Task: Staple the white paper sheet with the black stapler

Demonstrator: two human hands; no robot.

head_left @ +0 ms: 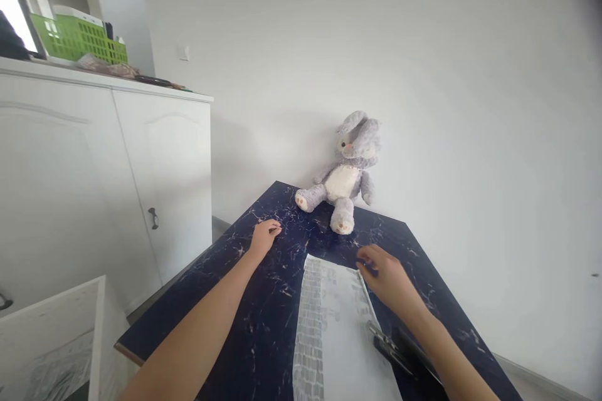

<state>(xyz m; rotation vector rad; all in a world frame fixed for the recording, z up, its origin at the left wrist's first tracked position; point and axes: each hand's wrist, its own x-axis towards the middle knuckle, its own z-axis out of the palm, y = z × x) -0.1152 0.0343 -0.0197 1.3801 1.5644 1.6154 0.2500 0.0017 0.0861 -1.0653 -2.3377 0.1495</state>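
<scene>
My left hand (pixel 266 236) is over the dark blue marbled table (pixel 270 319), left of the paper. Its fingers are curled in, and whether anything is between them is hidden. My right hand (pixel 384 276) hovers at the top right corner of a long white sheet of paper (pixel 348 338). Its fingers are bent, with a gap between thumb and forefinger; I see nothing held. Grey brick-like shading runs down the sheet's left side. A dark object with shiny metal parts (pixel 390 349) lies across its right edge, beneath my right forearm; I cannot tell its kind.
A grey plush rabbit (pixel 344 182) sits at the table's back edge against the white wall (pixel 470 106). To the left stands a white cabinet (pixel 174 156) carrying a green plastic basket (pixel 79 37). A white-framed piece (pixel 101 338) is at the lower left.
</scene>
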